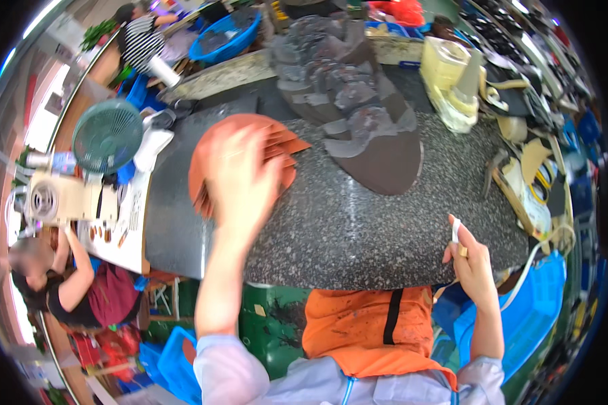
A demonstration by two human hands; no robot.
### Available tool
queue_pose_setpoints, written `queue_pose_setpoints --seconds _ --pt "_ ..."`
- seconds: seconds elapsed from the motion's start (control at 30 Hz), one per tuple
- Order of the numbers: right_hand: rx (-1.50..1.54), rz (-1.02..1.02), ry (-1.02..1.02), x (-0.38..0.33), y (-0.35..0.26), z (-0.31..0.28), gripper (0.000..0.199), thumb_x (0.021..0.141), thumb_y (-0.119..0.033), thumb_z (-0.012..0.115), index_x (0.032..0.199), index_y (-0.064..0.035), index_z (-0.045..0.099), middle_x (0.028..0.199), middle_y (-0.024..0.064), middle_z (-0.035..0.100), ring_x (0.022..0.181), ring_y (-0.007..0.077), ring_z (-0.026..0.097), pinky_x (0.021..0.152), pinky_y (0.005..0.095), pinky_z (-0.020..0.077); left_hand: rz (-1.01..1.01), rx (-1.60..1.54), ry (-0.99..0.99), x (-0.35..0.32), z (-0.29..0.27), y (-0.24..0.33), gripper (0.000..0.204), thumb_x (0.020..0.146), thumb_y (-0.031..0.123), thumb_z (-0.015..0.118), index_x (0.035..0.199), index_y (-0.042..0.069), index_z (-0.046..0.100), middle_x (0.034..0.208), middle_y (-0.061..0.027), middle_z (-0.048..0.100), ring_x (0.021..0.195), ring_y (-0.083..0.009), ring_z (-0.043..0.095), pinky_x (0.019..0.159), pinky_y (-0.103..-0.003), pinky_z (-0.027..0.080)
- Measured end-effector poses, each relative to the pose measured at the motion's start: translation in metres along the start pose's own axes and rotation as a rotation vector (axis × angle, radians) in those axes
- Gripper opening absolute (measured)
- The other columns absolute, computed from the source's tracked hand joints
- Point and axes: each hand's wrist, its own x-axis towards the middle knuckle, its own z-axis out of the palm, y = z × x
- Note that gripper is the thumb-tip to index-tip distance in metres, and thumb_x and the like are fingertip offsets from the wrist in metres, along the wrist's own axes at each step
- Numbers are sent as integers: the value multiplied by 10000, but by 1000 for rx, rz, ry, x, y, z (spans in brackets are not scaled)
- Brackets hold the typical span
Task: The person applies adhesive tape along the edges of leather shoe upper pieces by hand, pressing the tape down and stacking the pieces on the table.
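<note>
Under blurred left hand (242,169), reddish-brown pieces (201,162); right hand (473,264) well apart.

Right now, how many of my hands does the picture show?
2: the left hand, blurred, over the reddish-brown pieces; the right hand at the near edge of the speckled worktop.

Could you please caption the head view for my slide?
Left hand over reddish pieces, right hand apart, dark pieces on a speckled table.

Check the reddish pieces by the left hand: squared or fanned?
Fanned: the reddish pieces show staggered edges right of the left hand.
</note>
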Motion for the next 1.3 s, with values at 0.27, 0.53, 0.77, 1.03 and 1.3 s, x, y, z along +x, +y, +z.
queue_pose_setpoints --seconds 0.27,0.53,0.77,1.03,1.3 --pt "-213 -276 -70 -12 -17 26 559 955 -26 537 1506 -75 456 759 116 649 693 253 691 671 357 533 -33 -218 190 32 187 74 527 864 200 736 1293 -5 506 1404 -272 489 1338 -488 438 1152 -537 332" --pt "-103 -320 153 -6 -20 -1 383 765 6 759 1142 -52 718 809 84 651 711 218 656 661 331 528 -235 -995 -437 -53 84 101 325 928 55 661 1244 -7 616 1154 -167 684 1042 -217 673 915 -315 524" --pt "-294 -710 44 24 -29 31 188 882 -158 696 1059 -96 681 749 50 607 716 254 676 593 395 547 90 -709 -141 -65 24 159 354 831 38 761 1180 37 699 1144 -120 710 1073 -308 655 968 -407 492" --pt "-116 -628 116 15 -38 37 227 916 -175 693 1110 -64 650 837 86 668 729 297 685 603 405 549 130 -723 131 -78 32 173 228 765 1 807 982 55 760 1007 -73 731 898 -270 694 789 -368 535" --pt "-149 -567 230 5 -33 23 135 911 -233 711 914 -102 678 755 71 667 668 287 680 575 380 541 -14 -331 -40 -78 59 154 569 848 174 767 1349 -18 576 1432 -277 498 1405 -470 374 1109 -550 359"
